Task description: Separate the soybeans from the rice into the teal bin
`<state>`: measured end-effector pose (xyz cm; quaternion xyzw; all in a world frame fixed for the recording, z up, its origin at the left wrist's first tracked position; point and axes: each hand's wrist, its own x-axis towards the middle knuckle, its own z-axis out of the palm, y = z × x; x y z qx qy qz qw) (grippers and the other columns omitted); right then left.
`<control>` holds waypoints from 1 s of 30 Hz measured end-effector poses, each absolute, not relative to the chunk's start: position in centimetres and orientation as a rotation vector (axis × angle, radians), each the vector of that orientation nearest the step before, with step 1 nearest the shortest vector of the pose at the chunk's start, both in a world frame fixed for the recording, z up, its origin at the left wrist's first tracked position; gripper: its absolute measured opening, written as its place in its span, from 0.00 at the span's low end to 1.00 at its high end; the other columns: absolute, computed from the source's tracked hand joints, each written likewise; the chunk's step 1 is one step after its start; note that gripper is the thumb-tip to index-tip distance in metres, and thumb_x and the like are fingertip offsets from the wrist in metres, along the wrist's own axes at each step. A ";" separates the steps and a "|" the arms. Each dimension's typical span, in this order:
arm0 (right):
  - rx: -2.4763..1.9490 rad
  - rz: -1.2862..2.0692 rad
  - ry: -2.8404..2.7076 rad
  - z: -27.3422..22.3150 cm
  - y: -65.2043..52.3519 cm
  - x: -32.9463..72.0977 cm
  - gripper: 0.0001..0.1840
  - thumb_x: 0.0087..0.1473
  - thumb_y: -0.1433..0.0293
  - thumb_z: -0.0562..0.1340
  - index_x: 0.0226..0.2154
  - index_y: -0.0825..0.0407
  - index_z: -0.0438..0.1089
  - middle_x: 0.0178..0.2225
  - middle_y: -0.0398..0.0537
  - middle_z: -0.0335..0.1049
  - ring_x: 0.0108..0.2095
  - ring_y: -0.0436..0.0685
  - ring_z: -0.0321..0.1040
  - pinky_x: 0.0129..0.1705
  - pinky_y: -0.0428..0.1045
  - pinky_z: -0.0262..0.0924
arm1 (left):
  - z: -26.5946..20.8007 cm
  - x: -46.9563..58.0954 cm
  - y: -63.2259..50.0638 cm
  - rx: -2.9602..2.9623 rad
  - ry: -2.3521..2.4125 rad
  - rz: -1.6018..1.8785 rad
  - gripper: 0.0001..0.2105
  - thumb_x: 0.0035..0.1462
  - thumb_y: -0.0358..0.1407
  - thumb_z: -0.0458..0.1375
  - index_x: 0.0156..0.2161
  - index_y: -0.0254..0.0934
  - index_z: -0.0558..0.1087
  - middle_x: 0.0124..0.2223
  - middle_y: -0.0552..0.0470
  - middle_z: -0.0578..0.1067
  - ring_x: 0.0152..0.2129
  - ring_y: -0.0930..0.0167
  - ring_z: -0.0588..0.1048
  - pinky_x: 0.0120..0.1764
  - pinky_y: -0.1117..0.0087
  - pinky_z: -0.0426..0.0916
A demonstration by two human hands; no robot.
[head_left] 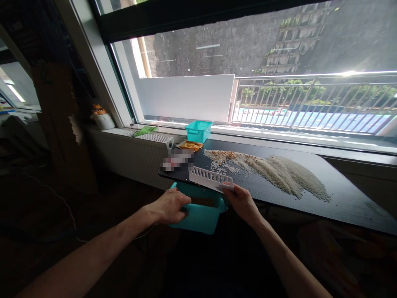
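Observation:
My left hand (173, 205) is closed over the near left rim of a teal plastic bin (198, 219), held just below the table's front edge. Small tan grains (203, 201) lie inside it. Between the thumb and fingers of my right hand (243, 203) is a white slotted plastic strip (211, 179), standing on its long edge along the table's front edge, above the bin. Behind the strip, a long pile of pale grains (279, 174) spreads across the black table. Yellow kernels (228, 155) are mixed into its left end.
A second teal bin (198, 131) stands at the back by the window, behind an orange packet (190, 145). A blurred-out item (176, 160) lies at the table's left corner. To the left are a radiator (136, 159), a green cloth (145, 130) and a white pot (103, 121).

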<state>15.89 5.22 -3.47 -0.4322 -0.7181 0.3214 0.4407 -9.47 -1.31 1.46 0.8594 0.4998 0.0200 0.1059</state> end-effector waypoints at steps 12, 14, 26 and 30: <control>-1.032 0.667 -1.811 -4.5 4.9 14.9 0.18 0.56 0.60 0.57 0.39 0.50 0.79 0.32 0.42 0.79 0.34 0.57 0.74 0.36 0.48 0.66 | 1.7 -9.6 -1.5 2.512 1.488 0.052 0.07 0.49 0.34 0.53 0.23 0.39 0.59 0.25 0.54 0.70 0.27 0.66 0.71 0.42 0.62 0.62; -1.103 0.589 -1.747 -4.6 4.8 16.1 0.19 0.57 0.60 0.56 0.41 0.50 0.78 0.33 0.44 0.79 0.34 0.58 0.74 0.36 0.49 0.66 | 1.6 -9.1 -1.4 2.516 1.465 0.054 0.08 0.50 0.34 0.53 0.23 0.39 0.59 0.24 0.55 0.70 0.26 0.66 0.71 0.41 0.62 0.62; -1.489 0.228 -1.502 -3.3 8.4 26.4 0.17 0.50 0.61 0.58 0.34 0.52 0.79 0.25 0.50 0.77 0.30 0.63 0.72 0.34 0.52 0.62 | 1.5 -4.4 -0.8 2.554 1.322 0.065 0.09 0.50 0.34 0.55 0.23 0.38 0.60 0.24 0.55 0.70 0.28 0.66 0.72 0.38 0.65 0.63; -1.543 0.181 -1.471 -2.8 9.2 28.9 0.17 0.50 0.60 0.58 0.35 0.50 0.79 0.25 0.48 0.76 0.31 0.62 0.72 0.35 0.51 0.61 | 1.5 -3.1 -0.5 2.555 1.287 0.056 0.09 0.49 0.33 0.56 0.23 0.38 0.60 0.24 0.54 0.70 0.29 0.65 0.72 0.38 0.65 0.63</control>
